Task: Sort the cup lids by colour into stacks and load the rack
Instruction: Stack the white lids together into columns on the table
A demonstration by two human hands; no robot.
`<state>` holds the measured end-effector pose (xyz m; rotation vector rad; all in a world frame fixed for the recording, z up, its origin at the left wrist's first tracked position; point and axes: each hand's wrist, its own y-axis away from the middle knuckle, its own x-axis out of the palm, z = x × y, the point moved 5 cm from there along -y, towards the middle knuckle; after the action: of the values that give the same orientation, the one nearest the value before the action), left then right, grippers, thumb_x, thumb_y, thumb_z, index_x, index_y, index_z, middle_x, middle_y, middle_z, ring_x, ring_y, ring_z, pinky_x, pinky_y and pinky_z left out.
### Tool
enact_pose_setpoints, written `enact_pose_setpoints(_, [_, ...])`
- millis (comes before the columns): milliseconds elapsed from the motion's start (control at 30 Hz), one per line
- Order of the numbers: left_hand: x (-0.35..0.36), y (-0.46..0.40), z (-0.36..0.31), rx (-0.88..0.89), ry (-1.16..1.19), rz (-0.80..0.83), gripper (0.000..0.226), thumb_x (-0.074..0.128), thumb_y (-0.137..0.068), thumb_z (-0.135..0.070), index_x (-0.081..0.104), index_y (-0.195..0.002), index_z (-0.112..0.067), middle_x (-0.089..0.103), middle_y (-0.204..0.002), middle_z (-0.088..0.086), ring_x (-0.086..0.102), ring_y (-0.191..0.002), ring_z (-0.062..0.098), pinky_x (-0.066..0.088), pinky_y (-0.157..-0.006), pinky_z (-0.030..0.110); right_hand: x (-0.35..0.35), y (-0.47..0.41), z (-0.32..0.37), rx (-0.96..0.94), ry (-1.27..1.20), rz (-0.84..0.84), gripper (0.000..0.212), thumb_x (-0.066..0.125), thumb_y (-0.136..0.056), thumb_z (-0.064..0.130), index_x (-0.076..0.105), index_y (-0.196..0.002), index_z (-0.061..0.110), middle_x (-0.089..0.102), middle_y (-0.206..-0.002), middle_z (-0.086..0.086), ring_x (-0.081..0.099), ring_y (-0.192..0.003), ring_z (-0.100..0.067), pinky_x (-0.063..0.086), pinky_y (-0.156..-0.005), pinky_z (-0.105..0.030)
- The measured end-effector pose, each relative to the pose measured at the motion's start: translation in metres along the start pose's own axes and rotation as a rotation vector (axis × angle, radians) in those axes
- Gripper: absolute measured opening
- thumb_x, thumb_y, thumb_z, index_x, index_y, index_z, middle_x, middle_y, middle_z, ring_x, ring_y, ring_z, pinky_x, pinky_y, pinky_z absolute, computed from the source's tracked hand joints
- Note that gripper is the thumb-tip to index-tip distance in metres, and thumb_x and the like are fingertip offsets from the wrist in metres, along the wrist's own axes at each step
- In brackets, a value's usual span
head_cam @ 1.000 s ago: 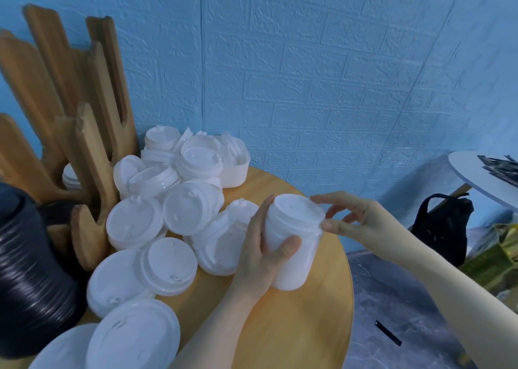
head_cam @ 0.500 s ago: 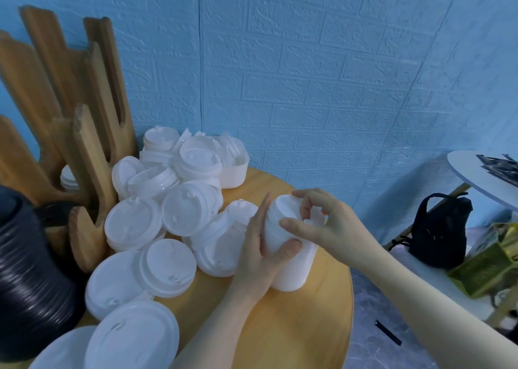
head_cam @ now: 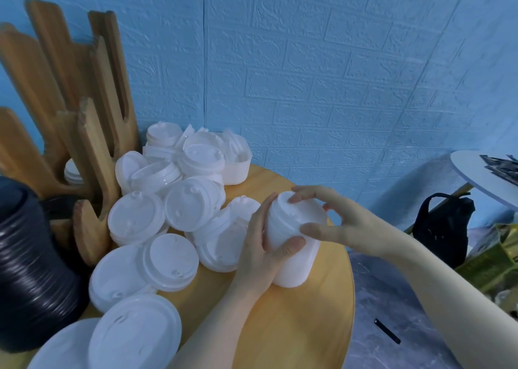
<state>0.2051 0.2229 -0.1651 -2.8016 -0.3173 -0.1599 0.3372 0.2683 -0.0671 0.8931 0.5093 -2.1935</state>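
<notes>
Stack of white lids (head_cam: 293,239) stands upright near the right edge of the round wooden table (head_cam: 294,326), base on the tabletop. Left hand (head_cam: 262,252) wraps its near side, thumb across the front, fingers curled behind. Right hand (head_cam: 340,220) caps the top from the right: fingertips on the uppermost lid, thumb pressing the upper side. Both hands have hold of it.

Risks, as judged:
- The stack sits close to the table's right edge; a sideways shove from the right hand could tip it toward the floor.
- Nested lids slip; squeezing mid-height may buckle the column or pop the upper lids askew.
- Loose white lids (head_cam: 168,225) lie heaped just left of the left hand, some leaning on each other. An elbow or wrist swing could send them sliding.
- Black lid stack (head_cam: 30,270) stands at the table's left edge beside the wooden rack (head_cam: 92,155); carrying the white stack across to the rack slots means passing over the heap, with little free space to set down.
</notes>
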Motion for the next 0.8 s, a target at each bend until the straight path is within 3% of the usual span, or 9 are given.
enact_pose_setpoints(67, [0.000,0.000,0.002,-0.016,0.019,-0.004,0.087,0.080,-0.060,-0.047,0.040,-0.138,-0.044,0.055,-0.134,-0.030,0.050,-0.128,-0.006,0.045,-0.096,0.016,0.005,-0.003,0.000,-0.006,0.017,-0.030,0.045,0.069,-0.078,0.043,0.057,-0.121,0.042,0.051,-0.131,0.021,0.038,-0.128,-0.002,0.030,-0.092,-0.007])
enact_pose_setpoints(167, [-0.002,-0.001,0.005,-0.019,0.019,-0.007,0.094,0.083,-0.057,-0.044,0.038,-0.139,-0.046,0.053,-0.140,-0.022,0.050,-0.130,-0.002,0.046,-0.100,0.020,0.008,-0.007,0.001,0.043,0.083,-0.086,0.052,0.072,-0.075,0.058,0.057,-0.123,0.043,0.050,-0.123,0.019,0.035,-0.123,-0.002,0.031,-0.094,-0.018])
enact_pose_setpoints(267, [-0.002,-0.001,0.006,-0.010,-0.002,-0.004,0.093,0.083,-0.057,-0.043,0.040,-0.139,-0.048,0.054,-0.141,-0.018,0.050,-0.131,0.002,0.045,-0.108,0.030,0.010,-0.007,0.004,0.095,0.197,-0.141,0.055,0.073,-0.073,0.056,0.057,-0.123,0.042,0.048,-0.119,0.016,0.034,-0.120,-0.005,0.033,-0.101,-0.030])
enact_pose_setpoints(433, [-0.001,-0.001,0.003,0.004,-0.026,-0.022,0.084,0.083,-0.062,-0.047,0.044,-0.136,-0.049,0.057,-0.137,-0.019,0.052,-0.130,0.004,0.046,-0.107,0.034,0.019,-0.006,0.008,0.091,0.308,-0.231,0.050,0.069,-0.079,0.051,0.057,-0.125,0.035,0.046,-0.119,0.015,0.033,-0.118,-0.009,0.030,-0.105,-0.034])
enact_pose_setpoints(600, [-0.001,-0.002,0.002,0.007,-0.007,-0.041,0.082,0.085,-0.061,-0.045,0.047,-0.134,-0.043,0.059,-0.135,-0.018,0.055,-0.128,0.006,0.048,-0.106,0.040,0.027,-0.001,-0.007,0.043,-0.101,-0.171,0.047,0.065,-0.082,0.053,0.058,-0.126,0.038,0.041,-0.134,0.024,0.027,-0.134,0.002,0.030,-0.112,-0.033])
enact_pose_setpoints(800, [-0.001,0.000,0.004,0.015,-0.048,-0.040,0.086,0.083,-0.060,-0.061,0.043,-0.135,-0.050,0.054,-0.139,-0.024,0.048,-0.132,-0.001,0.043,-0.111,0.036,0.035,0.022,-0.016,-0.096,-0.204,-0.352,0.043,0.053,-0.090,0.054,0.054,-0.132,0.042,0.033,-0.148,0.027,0.024,-0.143,0.002,0.024,-0.113,-0.019])
